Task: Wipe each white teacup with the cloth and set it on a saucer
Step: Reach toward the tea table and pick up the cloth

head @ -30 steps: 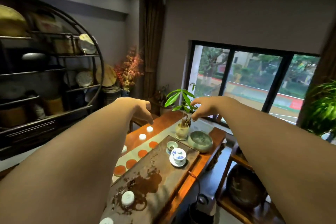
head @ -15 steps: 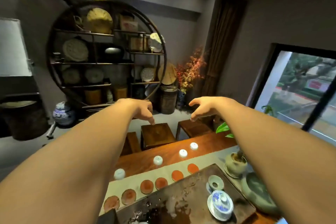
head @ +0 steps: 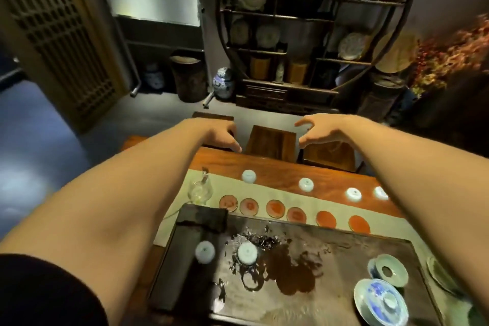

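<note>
Several white teacups stand upside down: a row on the wooden table, the leftmost (head: 249, 176) and another (head: 306, 184) among them, and two on the dark wet tea tray, one (head: 205, 251) on its left part and one (head: 247, 253) beside a puddle. A row of round orange saucers (head: 275, 208) lies on the pale table runner between them. A dark cloth (head: 203, 216) lies on the tray's far left corner. My left hand (head: 225, 136) and my right hand (head: 321, 131) hover stretched out over the table's far edge, fingers loosely curled, holding nothing.
The tea tray (head: 330, 296) holds a blue-and-white lidded bowl (head: 379, 299) and a small strainer dish (head: 389, 270) at right. A glass pitcher (head: 200, 190) stands left of the saucers. Wooden stools (head: 271, 141) sit beyond the table, a round display shelf (head: 312, 32) behind.
My view has swung left and down from the window to the table and shelf. Both arms stay stretched forward, hands empty, and now hang lower over the table's far edge.
</note>
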